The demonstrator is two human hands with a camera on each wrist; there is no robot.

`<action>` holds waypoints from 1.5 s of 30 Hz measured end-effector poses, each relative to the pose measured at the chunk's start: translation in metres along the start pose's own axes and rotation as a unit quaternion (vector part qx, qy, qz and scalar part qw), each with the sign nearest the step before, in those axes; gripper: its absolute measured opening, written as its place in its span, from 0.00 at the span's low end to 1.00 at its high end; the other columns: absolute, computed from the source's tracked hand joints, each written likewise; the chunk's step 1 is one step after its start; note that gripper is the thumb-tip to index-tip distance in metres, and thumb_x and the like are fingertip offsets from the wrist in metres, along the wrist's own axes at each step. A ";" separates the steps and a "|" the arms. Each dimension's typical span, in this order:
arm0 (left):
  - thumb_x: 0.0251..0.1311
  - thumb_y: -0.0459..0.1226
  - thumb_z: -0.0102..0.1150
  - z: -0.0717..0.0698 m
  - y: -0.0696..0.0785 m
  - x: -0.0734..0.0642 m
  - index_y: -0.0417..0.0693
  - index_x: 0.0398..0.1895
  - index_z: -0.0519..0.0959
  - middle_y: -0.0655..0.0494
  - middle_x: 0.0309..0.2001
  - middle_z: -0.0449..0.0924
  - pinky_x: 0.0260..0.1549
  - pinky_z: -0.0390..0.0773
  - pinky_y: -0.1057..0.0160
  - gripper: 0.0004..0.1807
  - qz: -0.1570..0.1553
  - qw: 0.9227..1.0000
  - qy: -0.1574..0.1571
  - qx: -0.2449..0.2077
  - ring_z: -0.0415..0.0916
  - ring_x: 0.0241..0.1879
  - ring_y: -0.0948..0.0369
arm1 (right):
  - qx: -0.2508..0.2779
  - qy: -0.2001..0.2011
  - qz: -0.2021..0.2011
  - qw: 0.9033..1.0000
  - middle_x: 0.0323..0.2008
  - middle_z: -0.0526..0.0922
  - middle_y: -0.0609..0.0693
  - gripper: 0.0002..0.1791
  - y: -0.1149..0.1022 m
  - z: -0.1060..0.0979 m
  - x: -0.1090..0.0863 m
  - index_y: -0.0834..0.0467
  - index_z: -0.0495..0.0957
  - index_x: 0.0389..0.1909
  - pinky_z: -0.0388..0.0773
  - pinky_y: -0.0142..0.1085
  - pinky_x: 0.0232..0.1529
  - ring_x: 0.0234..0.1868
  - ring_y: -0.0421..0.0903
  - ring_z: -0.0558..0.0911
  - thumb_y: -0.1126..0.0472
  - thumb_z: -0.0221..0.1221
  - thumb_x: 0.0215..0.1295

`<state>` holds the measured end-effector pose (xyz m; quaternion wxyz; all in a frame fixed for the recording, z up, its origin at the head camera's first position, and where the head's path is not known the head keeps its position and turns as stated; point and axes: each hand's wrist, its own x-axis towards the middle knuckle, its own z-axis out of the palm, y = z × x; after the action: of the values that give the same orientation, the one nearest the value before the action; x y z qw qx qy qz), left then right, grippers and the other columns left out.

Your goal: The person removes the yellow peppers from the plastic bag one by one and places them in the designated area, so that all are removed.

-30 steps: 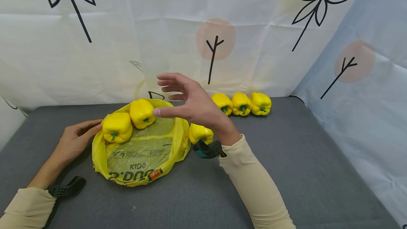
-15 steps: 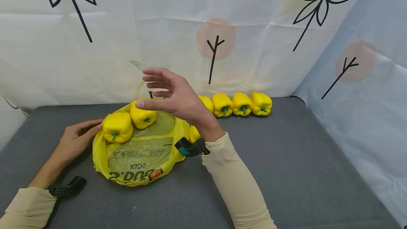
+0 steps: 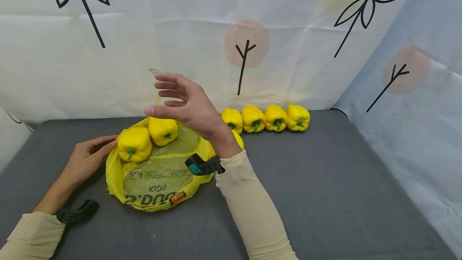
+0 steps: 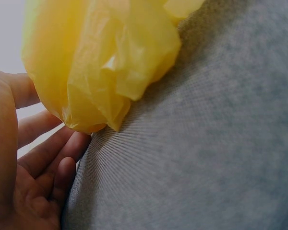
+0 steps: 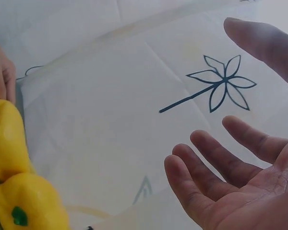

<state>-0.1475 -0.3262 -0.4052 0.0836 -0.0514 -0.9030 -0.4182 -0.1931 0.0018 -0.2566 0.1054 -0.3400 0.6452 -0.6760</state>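
Observation:
A yellow plastic bag [image 3: 159, 187] lies spread with its mouth up and its rim rolled down, printed lettering on the inside. Two yellow bell peppers [image 3: 134, 144] [image 3: 163, 131] rest at its far left side. At the bag's left rim, my left hand [image 3: 86, 156] pinches the edge between thumb and fingers; the left wrist view shows yellow plastic [image 4: 101, 62] hiding those fingertips. My right hand [image 3: 191, 105] hovers above the far edge of the bag, fingers spread and holding nothing. Its wrist view shows the bare palm [image 5: 259, 191] beside the two peppers.
Along the back edge of the grey table [image 3: 325, 196] stands a row of several yellow bell peppers [image 3: 254, 119]. Another bell pepper [image 3: 238, 139] is partly hidden behind my right forearm, near the bag. A white printed cloth [image 3: 187, 43] hangs behind the table.
My right hand has moved left and slightly up, uncovering more of the row of bell peppers. The left hand, the bag and the two bell peppers in it have stayed in place.

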 end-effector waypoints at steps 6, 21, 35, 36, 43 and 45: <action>0.77 0.45 0.53 0.000 0.000 0.000 0.35 0.68 0.74 0.88 0.48 0.69 0.39 0.66 0.83 0.26 0.000 1.000 0.000 0.003 0.64 0.49 0.86 | -0.007 0.012 0.029 0.999 0.63 0.73 0.44 0.38 0.013 0.001 0.005 0.55 0.65 0.74 0.75 0.32 0.58 0.60 0.38 0.75 0.67 0.67 0.64; 0.77 0.46 0.52 0.001 0.000 0.000 0.36 0.69 0.73 0.82 0.51 0.72 0.39 0.65 0.83 0.27 -0.008 1.000 -0.002 0.003 0.63 0.49 0.86 | -0.037 0.024 0.051 0.998 0.68 0.71 0.49 0.39 0.061 -0.002 0.014 0.54 0.67 0.74 0.70 0.33 0.63 0.66 0.42 0.72 0.63 0.70 0.62; 0.77 0.46 0.52 0.001 0.000 0.000 0.36 0.68 0.74 0.84 0.50 0.71 0.39 0.66 0.83 0.26 -0.005 1.000 -0.002 0.006 0.64 0.48 0.86 | -0.102 0.047 0.104 0.988 0.71 0.69 0.50 0.41 0.092 0.006 0.016 0.52 0.67 0.74 0.71 0.36 0.62 0.71 0.48 0.67 0.57 0.73 0.60; 0.77 0.46 0.52 0.001 0.000 0.000 0.36 0.68 0.74 0.86 0.49 0.70 0.39 0.66 0.83 0.26 -0.004 1.000 -0.002 0.006 0.64 0.48 0.86 | -0.104 0.048 0.106 0.988 0.71 0.68 0.50 0.41 0.093 0.006 0.016 0.52 0.67 0.74 0.71 0.36 0.63 0.71 0.47 0.67 0.57 0.73 0.60; 0.77 0.46 0.52 0.001 0.001 0.000 0.36 0.68 0.74 0.86 0.48 0.70 0.38 0.66 0.83 0.26 -0.007 1.000 -0.001 0.009 0.64 0.48 0.86 | -0.110 0.047 0.127 0.985 0.72 0.66 0.52 0.43 0.104 0.008 0.016 0.53 0.67 0.75 0.71 0.39 0.63 0.72 0.48 0.64 0.56 0.74 0.59; 0.77 0.46 0.52 0.001 0.001 0.000 0.36 0.68 0.74 0.85 0.49 0.70 0.39 0.66 0.83 0.26 -0.007 1.000 0.000 0.008 0.64 0.48 0.86 | -0.111 0.047 0.132 0.984 0.73 0.65 0.51 0.43 0.105 0.009 0.015 0.52 0.66 0.75 0.71 0.39 0.63 0.72 0.47 0.64 0.55 0.74 0.59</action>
<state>-0.1475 -0.3251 -0.4051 0.0813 -0.0445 -0.9067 -0.4115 -0.2307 -0.0292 -0.3515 0.1252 -0.2294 0.7597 -0.5955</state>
